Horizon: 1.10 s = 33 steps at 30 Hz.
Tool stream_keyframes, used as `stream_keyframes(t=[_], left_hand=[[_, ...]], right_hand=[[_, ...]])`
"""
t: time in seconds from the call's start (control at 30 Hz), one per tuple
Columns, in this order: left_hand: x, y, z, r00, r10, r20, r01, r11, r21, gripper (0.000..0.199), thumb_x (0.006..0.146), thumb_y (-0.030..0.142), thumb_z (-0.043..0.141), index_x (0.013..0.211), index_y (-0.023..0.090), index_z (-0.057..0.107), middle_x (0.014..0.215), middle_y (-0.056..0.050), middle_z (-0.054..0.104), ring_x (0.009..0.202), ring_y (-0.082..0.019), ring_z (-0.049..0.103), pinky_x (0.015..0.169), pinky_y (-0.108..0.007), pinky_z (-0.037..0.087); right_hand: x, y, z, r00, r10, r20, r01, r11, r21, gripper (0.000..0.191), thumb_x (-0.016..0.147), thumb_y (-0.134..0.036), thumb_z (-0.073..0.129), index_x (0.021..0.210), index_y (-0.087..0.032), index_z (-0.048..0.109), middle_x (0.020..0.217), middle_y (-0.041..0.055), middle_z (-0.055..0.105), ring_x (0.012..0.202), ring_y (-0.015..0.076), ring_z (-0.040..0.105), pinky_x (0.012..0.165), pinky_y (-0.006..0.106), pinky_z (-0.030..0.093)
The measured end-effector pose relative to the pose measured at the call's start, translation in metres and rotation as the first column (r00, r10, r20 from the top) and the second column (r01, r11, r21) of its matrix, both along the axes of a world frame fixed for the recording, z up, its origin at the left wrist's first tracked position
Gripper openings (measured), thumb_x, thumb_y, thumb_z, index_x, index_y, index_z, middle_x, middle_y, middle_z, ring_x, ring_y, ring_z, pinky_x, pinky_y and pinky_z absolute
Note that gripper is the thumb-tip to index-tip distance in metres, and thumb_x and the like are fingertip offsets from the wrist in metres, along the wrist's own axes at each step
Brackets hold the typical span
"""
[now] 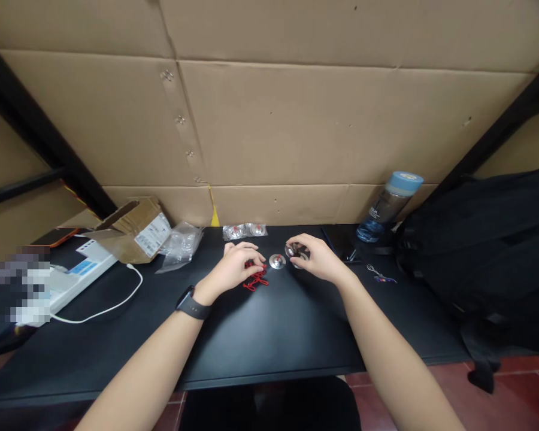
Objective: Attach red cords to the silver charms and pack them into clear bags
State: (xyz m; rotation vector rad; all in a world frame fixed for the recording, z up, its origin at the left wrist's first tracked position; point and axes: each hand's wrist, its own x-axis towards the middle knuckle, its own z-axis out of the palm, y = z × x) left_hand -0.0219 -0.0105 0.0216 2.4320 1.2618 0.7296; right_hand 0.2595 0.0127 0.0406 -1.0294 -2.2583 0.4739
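My left hand point(240, 263), with a dark watch on the wrist, has its thumb and fingertips closed on a bunched red cord point(256, 281). Part of the cord lies on the black table below the fingers. Between the hands a small shiny metal cymbal point(277, 261) lies flat, with a bit of red at its domed centre. My right hand point(312, 254) grips another small metal cymbal point(291, 249) by its edge, thumb and fingers curled around it. A further shiny rim shows beneath these fingers, partly hidden.
Two wrapped cymbals point(245, 231) lie at the table's back edge. On the left are an opened cardboard box point(137, 230), clear plastic bags point(182, 242) and a white power strip point(78, 281) with a cable. On the right are a water bottle point(388, 206), a dark phone point(340, 242), a small charm point(381, 277) and a black backpack point(489, 257).
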Motion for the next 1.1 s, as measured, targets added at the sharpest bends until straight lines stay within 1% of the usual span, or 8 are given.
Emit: stream_keyframes(t=[0.07, 0.17, 0.27, 0.4, 0.5, 0.8, 1.0, 1.1], left_hand=[[0.001, -0.002, 0.002, 0.998, 0.029, 0.059, -0.029, 1.000, -0.002, 0.008, 0.089, 0.034, 0.071, 0.087, 0.027, 0.074, 0.106, 0.000, 0.079, 0.119, -0.027, 0.062, 0.104, -0.046, 0.030], [0.004, -0.004, 0.005, 0.985, 0.053, 0.164, -0.051, 0.999, -0.018, 0.010, 0.088, 0.036, 0.073, 0.090, 0.027, 0.075, 0.102, -0.001, 0.079, 0.104, -0.023, 0.069, 0.101, -0.041, 0.040], [0.007, -0.005, 0.006, 0.953, 0.085, 0.291, -0.074, 0.996, -0.048, 0.014, 0.084, 0.036, 0.076, 0.094, 0.026, 0.076, 0.095, -0.001, 0.079, 0.092, -0.021, 0.072, 0.094, -0.036, 0.048], [0.008, -0.004, 0.002, 0.904, 0.097, 0.417, -0.084, 0.995, -0.050, 0.009, 0.081, 0.031, 0.079, 0.086, 0.024, 0.079, 0.096, -0.002, 0.079, 0.092, -0.022, 0.073, 0.091, -0.033, 0.053], [0.009, -0.004, -0.001, 0.874, 0.090, 0.477, -0.071, 0.996, -0.058, 0.009, 0.081, 0.032, 0.079, 0.085, 0.024, 0.080, 0.096, -0.003, 0.078, 0.092, -0.022, 0.073, 0.091, -0.033, 0.054], [0.016, -0.006, 0.000, 0.890, 0.118, 0.441, -0.146, 0.989, 0.030, 0.009, 0.087, 0.027, 0.070, 0.087, 0.024, 0.078, 0.108, -0.005, 0.071, 0.106, -0.022, 0.067, 0.099, -0.037, 0.049], [0.019, -0.009, 0.001, 0.909, 0.136, 0.394, -0.161, 0.986, 0.032, 0.009, 0.089, 0.024, 0.068, 0.087, 0.024, 0.076, 0.108, -0.005, 0.067, 0.110, -0.022, 0.063, 0.099, -0.038, 0.046], [0.019, -0.012, 0.004, 0.927, 0.156, 0.341, -0.184, 0.981, 0.053, 0.009, 0.089, 0.024, 0.068, 0.086, 0.024, 0.076, 0.107, -0.004, 0.067, 0.110, -0.023, 0.061, 0.098, -0.039, 0.044]], right_hand=[[-0.011, -0.008, 0.004, 0.994, 0.053, -0.097, -0.051, 0.999, 0.018, 0.032, 0.084, -0.020, 0.072, 0.115, -0.025, 0.066, 0.114, 0.0064, 0.069, 0.096, 0.0196, 0.066, 0.084, 0.033, 0.052], [-0.029, -0.019, 0.006, 0.976, 0.115, -0.185, -0.109, 0.993, 0.042, 0.033, 0.086, -0.022, 0.072, 0.118, -0.025, 0.066, 0.119, 0.0076, 0.069, 0.102, 0.0213, 0.066, 0.080, 0.032, 0.054], [-0.042, -0.027, 0.003, 0.957, 0.152, -0.246, -0.138, 0.988, 0.076, 0.034, 0.086, -0.024, 0.073, 0.119, -0.026, 0.065, 0.122, 0.0081, 0.068, 0.108, 0.0230, 0.066, 0.086, 0.034, 0.055], [-0.052, -0.031, -0.002, 0.942, 0.133, -0.309, -0.102, 0.988, 0.113, 0.035, 0.086, -0.025, 0.074, 0.120, -0.027, 0.065, 0.124, 0.0078, 0.068, 0.116, 0.0241, 0.064, 0.100, 0.039, 0.052], [-0.054, -0.031, -0.007, 0.934, 0.111, -0.339, -0.077, 0.991, 0.113, 0.036, 0.085, -0.027, 0.075, 0.120, -0.027, 0.065, 0.124, 0.0080, 0.068, 0.116, 0.0242, 0.065, 0.099, 0.039, 0.053], [-0.058, -0.034, -0.010, 0.916, 0.113, -0.385, -0.083, 0.992, 0.094, 0.036, 0.085, -0.028, 0.075, 0.120, -0.026, 0.065, 0.125, 0.0087, 0.068, 0.117, 0.0248, 0.065, 0.100, 0.040, 0.054], [-0.057, -0.032, -0.014, 0.921, 0.077, -0.383, -0.068, 0.997, 0.035, 0.041, 0.084, -0.029, 0.077, 0.123, -0.026, 0.064, 0.120, 0.0078, 0.070, 0.108, 0.0230, 0.068, 0.086, 0.035, 0.058], [-0.058, -0.032, -0.016, 0.919, 0.058, -0.390, -0.061, 0.998, 0.006, 0.045, 0.083, -0.030, 0.079, 0.125, -0.026, 0.063, 0.117, 0.0071, 0.071, 0.104, 0.0220, 0.069, 0.086, 0.034, 0.058]])
